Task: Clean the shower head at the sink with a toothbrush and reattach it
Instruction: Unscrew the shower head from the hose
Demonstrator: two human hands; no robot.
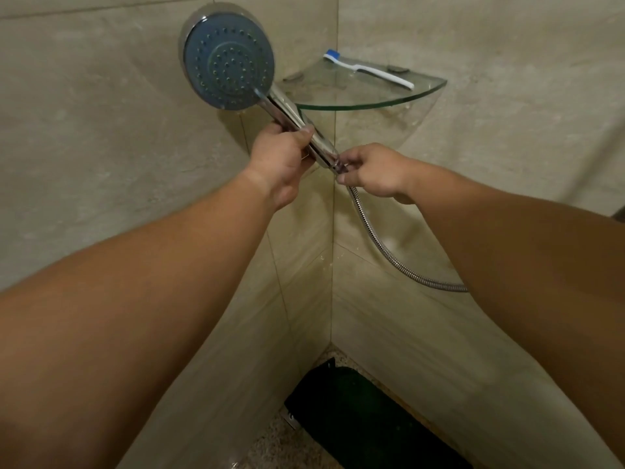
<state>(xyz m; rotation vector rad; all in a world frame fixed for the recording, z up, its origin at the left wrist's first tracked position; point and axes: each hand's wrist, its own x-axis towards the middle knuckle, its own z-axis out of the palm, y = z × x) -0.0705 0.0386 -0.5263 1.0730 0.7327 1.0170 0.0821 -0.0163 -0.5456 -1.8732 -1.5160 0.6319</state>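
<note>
The chrome shower head (228, 60) is held up in the corner of the tiled walls, its round grey-blue spray face turned toward me. My left hand (280, 157) grips its shiny handle from the left. My right hand (373, 170) pinches the nut at the handle's lower end, where the ribbed metal hose (382, 247) joins. The hose curves down and right behind my right forearm. A white toothbrush (368, 68) with a blue head lies on the glass corner shelf (372, 103), above and right of both hands.
Beige tiled walls meet in a corner straight ahead. On the speckled floor below lies a dark green mat (358, 418), with a small metal drain (291, 419) at its left edge. My forearms fill the lower left and right.
</note>
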